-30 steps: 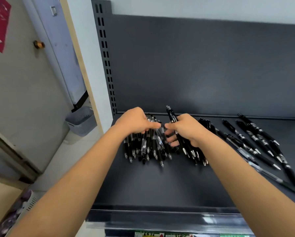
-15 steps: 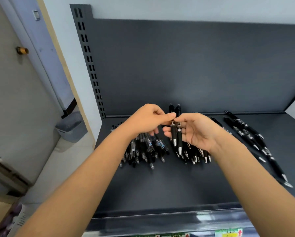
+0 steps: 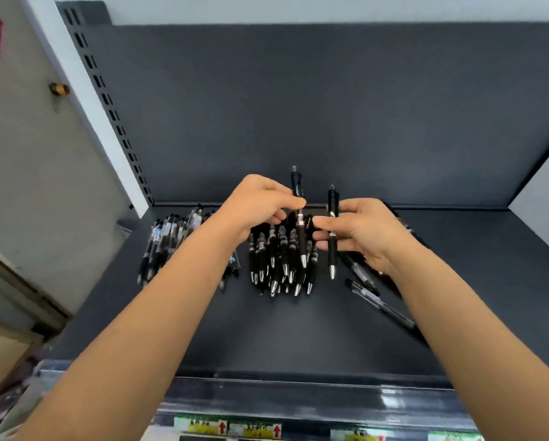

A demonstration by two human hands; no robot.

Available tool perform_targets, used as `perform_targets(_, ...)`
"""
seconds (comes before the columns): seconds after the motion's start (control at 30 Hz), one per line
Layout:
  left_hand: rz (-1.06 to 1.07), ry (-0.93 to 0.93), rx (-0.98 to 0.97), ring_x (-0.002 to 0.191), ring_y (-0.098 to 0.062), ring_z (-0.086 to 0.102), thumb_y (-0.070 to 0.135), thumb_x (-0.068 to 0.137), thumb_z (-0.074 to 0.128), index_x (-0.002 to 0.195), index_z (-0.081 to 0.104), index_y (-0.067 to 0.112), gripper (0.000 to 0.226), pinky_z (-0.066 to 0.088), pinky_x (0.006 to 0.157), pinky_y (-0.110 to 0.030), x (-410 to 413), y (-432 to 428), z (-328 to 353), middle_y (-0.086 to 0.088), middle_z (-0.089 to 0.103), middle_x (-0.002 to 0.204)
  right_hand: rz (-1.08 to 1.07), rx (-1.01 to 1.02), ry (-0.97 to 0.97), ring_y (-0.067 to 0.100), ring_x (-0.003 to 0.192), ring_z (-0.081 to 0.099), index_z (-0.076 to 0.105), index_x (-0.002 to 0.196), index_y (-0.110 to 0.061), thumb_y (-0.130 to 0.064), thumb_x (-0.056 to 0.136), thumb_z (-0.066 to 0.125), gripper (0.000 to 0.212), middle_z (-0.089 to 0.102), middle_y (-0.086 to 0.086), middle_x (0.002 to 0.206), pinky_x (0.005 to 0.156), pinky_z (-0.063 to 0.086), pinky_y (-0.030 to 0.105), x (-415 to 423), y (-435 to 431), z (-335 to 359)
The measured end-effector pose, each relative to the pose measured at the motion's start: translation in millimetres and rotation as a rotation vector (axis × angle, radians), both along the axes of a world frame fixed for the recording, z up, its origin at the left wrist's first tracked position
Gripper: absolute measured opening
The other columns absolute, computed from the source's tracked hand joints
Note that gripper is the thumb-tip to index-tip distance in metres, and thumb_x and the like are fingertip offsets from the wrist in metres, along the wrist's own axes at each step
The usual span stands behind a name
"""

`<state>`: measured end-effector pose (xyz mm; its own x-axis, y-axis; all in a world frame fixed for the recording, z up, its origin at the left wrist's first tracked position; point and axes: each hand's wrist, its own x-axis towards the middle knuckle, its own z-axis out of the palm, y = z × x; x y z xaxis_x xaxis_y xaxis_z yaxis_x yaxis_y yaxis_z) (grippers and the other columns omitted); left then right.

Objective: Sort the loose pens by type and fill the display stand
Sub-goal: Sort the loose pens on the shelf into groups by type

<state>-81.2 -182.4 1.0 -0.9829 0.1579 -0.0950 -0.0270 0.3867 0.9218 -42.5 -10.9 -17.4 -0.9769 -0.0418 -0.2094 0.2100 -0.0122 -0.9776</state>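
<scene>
Left hand (image 3: 260, 205), right hand (image 3: 367, 232), pens (image 3: 332, 249) pinched (black)

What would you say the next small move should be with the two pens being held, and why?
Probably lay both down onto the middle pile. The left hand pinches a black pen just over that pile, the right hand holds a second black pen beside it, and both look like the pile's silver-tipped black pens, unlike the clear pens lying further left.

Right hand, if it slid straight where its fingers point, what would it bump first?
The right hand would probably meet the pen pinched by the left hand; depth is unclear.
</scene>
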Motion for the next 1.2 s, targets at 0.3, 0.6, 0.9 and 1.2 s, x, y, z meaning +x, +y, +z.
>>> perform_targets(0.3, 0.126, 0.068, -0.57, 0.079, -0.022, 0.064, 0.044, 0.079, 0.073, 0.09, 0.07, 0.01, 0.037, 0.05, 0.076, -0.031, 2, 10, -29, -0.009, 0.068, 0.082, 0.082, 0.214, -0.086, 0.025, 0.075, 0.069, 0.042, 0.135, 0.003, 0.01, 0.076, 0.073, 0.067, 0.061, 0.011, 0.099, 0.077, 0.059, 0.038, -13, 2, -19)
perform_targets(0.6, -0.041, -0.063, -0.651, 0.148, -0.031, -0.001, 0.055, 0.095, 0.042, 0.154, 0.001, 0.025, 0.077, 0.009, 0.119, -0.045, 12, 26, -52, -0.012, -0.002, 0.161, 0.029, 0.385, 0.0, 0.028, 0.078, 0.069, 0.057, 0.116, -0.003, 0.005, 0.075, 0.075, 0.045, 0.061, 0.009, 0.096, 0.071, 0.059, 0.036, -16, 2, -33)
perform_targets(0.9, -0.046, -0.053, -0.724, 0.147, -0.032, -0.008, 0.059, 0.095, 0.037, 0.153, -0.005, 0.03, 0.078, 0.009, 0.117, -0.051, 16, 43, -57, -0.008, -0.013, 0.161, -0.077, 0.626, 0.041, 0.023, 0.067, 0.071, 0.057, 0.12, -0.004, -0.006, 0.086, 0.067, 0.036, 0.065, 0.012, 0.103, 0.072, 0.06, 0.037, -21, 10, -44)
perform_targets(1.2, -0.038, 0.035, -0.791, 0.147, -0.031, -0.009, 0.074, 0.083, 0.042, 0.154, 0.008, 0.022, 0.094, 0.006, 0.117, -0.053, 15, 38, -41, -0.01, -0.004, 0.161, -0.176, 0.888, 0.166, 0.019, 0.08, 0.063, 0.065, 0.102, -0.017, -0.013, 0.082, 0.068, 0.021, 0.068, -0.004, 0.089, 0.078, 0.049, 0.028, -9, 42, -24)
